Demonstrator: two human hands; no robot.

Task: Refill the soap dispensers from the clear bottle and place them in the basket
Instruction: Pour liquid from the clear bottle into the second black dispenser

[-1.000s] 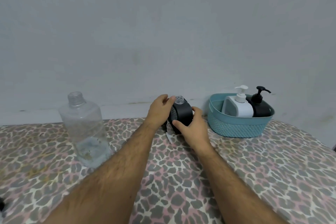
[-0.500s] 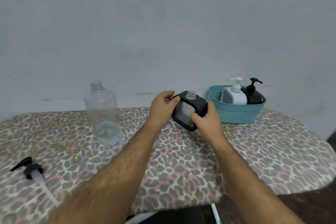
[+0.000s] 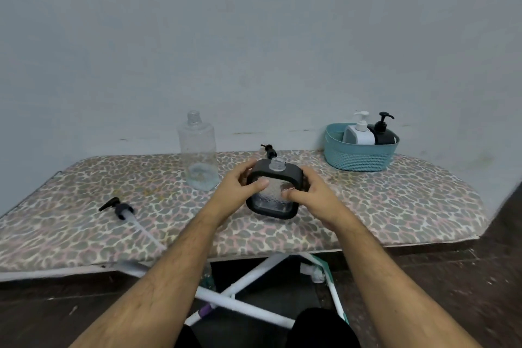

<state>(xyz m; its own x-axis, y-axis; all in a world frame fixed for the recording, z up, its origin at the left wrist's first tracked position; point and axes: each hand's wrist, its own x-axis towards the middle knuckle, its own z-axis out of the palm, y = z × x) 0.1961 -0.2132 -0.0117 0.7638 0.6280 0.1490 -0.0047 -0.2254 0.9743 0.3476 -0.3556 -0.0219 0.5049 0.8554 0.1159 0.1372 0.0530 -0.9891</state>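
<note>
Both hands hold one soap dispenser (image 3: 273, 191), a black-framed, clear-paned bottle with its neck open and no pump fitted. The left hand (image 3: 240, 188) curls round its left edge with the thumb across the pane; the right hand (image 3: 308, 193) grips the right edge, fingertips pinching the front. The dispenser looks held just above, or resting at a tilt on, the leopard-print ironing board (image 3: 395, 206); I cannot tell which.

The clear bottle (image 3: 197, 152) stands uncapped just beyond the left hand, with little liquid left. One pump (image 3: 121, 207) lies well out to that hand's left, another pump (image 3: 269, 150) just behind the dispenser. The basket (image 3: 358, 158), beyond the right hand, already holds a white dispenser (image 3: 359, 133) and a black dispenser (image 3: 382, 133).

To do this step well, I would keep the neck upright, fit a pump straight and screw it firm before lifting it across.
</note>
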